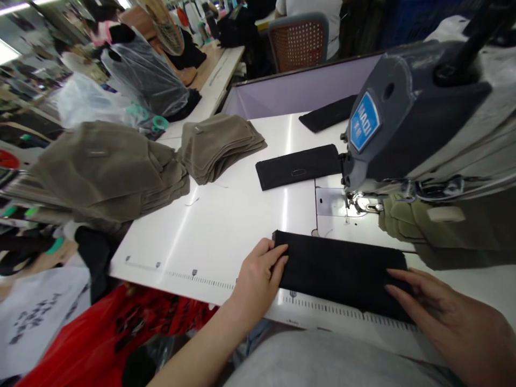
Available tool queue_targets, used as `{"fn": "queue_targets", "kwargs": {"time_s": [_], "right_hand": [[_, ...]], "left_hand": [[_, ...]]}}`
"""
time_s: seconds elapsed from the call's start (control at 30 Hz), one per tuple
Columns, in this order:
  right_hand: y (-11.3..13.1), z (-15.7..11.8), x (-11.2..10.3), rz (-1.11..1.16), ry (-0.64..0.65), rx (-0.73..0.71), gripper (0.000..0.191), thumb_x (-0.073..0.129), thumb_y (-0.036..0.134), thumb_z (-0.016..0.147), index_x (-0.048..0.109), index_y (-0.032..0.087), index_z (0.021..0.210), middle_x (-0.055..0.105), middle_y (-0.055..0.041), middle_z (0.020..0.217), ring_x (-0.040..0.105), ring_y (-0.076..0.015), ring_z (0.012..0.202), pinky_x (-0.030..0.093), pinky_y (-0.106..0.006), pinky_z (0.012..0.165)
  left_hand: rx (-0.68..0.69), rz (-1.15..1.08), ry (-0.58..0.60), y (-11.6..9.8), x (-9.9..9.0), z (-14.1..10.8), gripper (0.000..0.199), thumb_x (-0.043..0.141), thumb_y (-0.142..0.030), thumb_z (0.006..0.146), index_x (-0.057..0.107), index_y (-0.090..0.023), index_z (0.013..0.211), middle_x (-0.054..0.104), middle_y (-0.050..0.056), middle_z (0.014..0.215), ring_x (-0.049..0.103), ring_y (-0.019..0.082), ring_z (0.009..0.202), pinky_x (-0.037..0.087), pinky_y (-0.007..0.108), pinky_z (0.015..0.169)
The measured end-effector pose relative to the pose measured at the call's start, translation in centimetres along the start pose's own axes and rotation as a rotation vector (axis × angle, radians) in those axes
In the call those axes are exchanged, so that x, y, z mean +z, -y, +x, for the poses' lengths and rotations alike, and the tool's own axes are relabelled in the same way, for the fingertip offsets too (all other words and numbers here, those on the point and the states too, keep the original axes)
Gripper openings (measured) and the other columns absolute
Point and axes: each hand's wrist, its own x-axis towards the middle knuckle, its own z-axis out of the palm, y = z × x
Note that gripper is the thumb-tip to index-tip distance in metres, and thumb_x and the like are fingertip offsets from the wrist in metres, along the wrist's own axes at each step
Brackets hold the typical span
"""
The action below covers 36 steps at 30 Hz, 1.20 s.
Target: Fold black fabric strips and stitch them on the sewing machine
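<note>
A black fabric strip (341,271) lies along the front edge of the white sewing table, in front of the machine's needle area. My left hand (260,271) grips its left end, thumb and fingers at the edge. At the right end, my right hand (439,306) has its fingertips on the strip, with the thumb side partly hidden. Behind it lies a second black piece (300,165) with a small stitched rectangle, its right end beside the machine head. A third black piece (328,114) rests farther back.
The sewing machine (407,118) fills the upper right. Olive fabric pieces (439,226) lie right of its needle. Two brown fabric stacks (105,166), (217,142) stand at the left and back left. A red bag (116,333) hangs below the table's left edge (169,258).
</note>
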Motion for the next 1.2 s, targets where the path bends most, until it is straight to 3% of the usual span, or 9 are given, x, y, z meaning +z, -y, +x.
{"fn": "queue_targets", "kwargs": {"time_s": [0.27,0.43,0.5,0.6,0.7,0.8,0.87,1.0,1.2], "right_hand": [[0.4,0.1,-0.2,-0.188,0.042,-0.109,0.044,0.037,0.055,0.081,0.063,0.020,0.089,0.066,-0.0060,0.077,0.060,-0.0195,0.058,0.045,-0.032,0.049],[1.0,0.7,-0.7,-0.361,0.025,-0.323,0.041,0.033,0.047,0.086,0.062,0.018,0.087,0.062,-0.0080,0.075,0.058,-0.0230,0.064,0.046,-0.040,0.059],[1.4,1.1,-0.6,-0.415,0.015,-0.397,0.038,0.033,0.038,0.087,0.063,0.016,0.089,0.061,-0.0110,0.081,0.057,-0.0236,0.066,0.046,-0.042,0.060],[2.2,1.8,0.0,-0.387,-0.001,-0.617,0.033,0.032,0.018,0.086,0.061,0.013,0.102,0.056,-0.0163,0.113,0.054,-0.0272,0.100,0.045,-0.044,0.077],[3.1,2.3,0.9,-0.339,0.081,-0.804,0.043,0.026,0.002,0.081,0.060,0.016,0.104,0.056,-0.0106,0.119,0.050,-0.0201,0.109,0.042,-0.041,0.088],[4.2,2.5,1.6,-0.335,0.116,-0.731,0.030,0.035,0.009,0.083,0.063,0.015,0.093,0.062,-0.0092,0.106,0.054,-0.0206,0.101,0.039,-0.044,0.092],[4.7,2.5,2.0,-0.347,0.127,-0.689,0.023,0.046,0.019,0.082,0.063,0.013,0.097,0.063,-0.0102,0.100,0.055,-0.0229,0.097,0.037,-0.047,0.094],[4.4,2.1,2.9,-0.359,0.113,-0.649,0.042,0.053,0.027,0.080,0.051,0.014,0.120,0.055,-0.0133,0.116,0.045,-0.0264,0.112,0.032,-0.049,0.098],[3.5,1.7,3.1,-0.337,0.153,-0.614,0.045,0.050,0.030,0.082,0.046,0.019,0.126,0.040,-0.0118,0.135,0.028,-0.0256,0.127,0.028,-0.048,0.102]], "left_hand": [[-0.014,0.117,0.010,-0.2,0.2,0.2,0.021,0.049,-0.013,0.082,0.063,-0.014,0.097,0.052,0.005,0.082,0.055,0.014,0.073,0.053,0.027,0.068],[0.144,0.384,-0.044,-0.7,-0.2,0.4,0.022,0.045,-0.015,0.085,0.061,-0.014,0.100,0.048,0.013,0.107,0.051,0.022,0.093,0.050,0.039,0.075],[0.319,0.444,0.045,-0.9,-0.5,0.8,0.024,0.042,-0.013,0.086,0.059,-0.013,0.103,0.046,0.014,0.119,0.046,0.025,0.105,0.046,0.041,0.086],[0.541,0.476,0.254,-1.6,-0.7,1.6,0.026,0.038,-0.007,0.087,0.058,-0.008,0.102,0.053,0.013,0.114,0.049,0.020,0.106,0.043,0.031,0.092],[0.504,0.560,0.305,-2.9,-0.1,2.3,0.025,0.041,-0.013,0.087,0.056,-0.006,0.106,0.059,0.012,0.100,0.055,0.020,0.092,0.048,0.032,0.082],[0.367,0.624,0.281,-4.2,1.1,2.2,0.048,0.049,-0.042,0.084,0.049,-0.007,0.117,0.058,0.012,0.098,0.055,0.025,0.085,0.050,0.039,0.071],[0.310,0.645,0.259,-4.5,2.0,1.7,0.065,0.051,-0.055,0.077,0.047,-0.008,0.121,0.056,0.015,0.103,0.053,0.029,0.090,0.049,0.044,0.075],[0.312,0.640,0.184,-3.5,3.4,0.7,0.075,0.048,-0.063,0.074,0.042,-0.010,0.127,0.044,0.018,0.127,0.041,0.035,0.117,0.034,0.052,0.097],[0.362,0.644,0.143,-1.3,3.8,0.5,0.078,0.041,-0.064,0.077,0.034,-0.008,0.131,0.028,0.020,0.140,0.026,0.033,0.130,0.030,0.052,0.100]]}}
